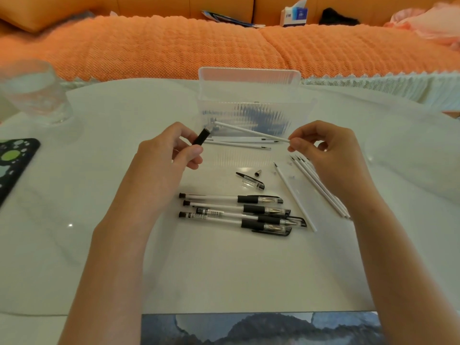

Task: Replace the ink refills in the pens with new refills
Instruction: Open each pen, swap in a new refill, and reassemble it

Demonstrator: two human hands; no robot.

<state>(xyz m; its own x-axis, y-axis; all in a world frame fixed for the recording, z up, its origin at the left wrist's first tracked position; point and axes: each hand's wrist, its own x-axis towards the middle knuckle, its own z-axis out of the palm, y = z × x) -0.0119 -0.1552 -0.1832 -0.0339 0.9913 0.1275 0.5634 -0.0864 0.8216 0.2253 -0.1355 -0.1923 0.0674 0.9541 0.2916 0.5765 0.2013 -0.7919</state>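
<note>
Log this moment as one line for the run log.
left hand: grips pen barrel | right hand: pinches refill, other end at barrel mouth | table: cap, metal tip, four pens, loose refills

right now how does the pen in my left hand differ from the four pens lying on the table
The held pen is raised in the left hand, tilted; the four pens lie flat on the table. The held pen is open, a white refill sticking out to the right hand; the four pens are capped. All have black grips.
</note>
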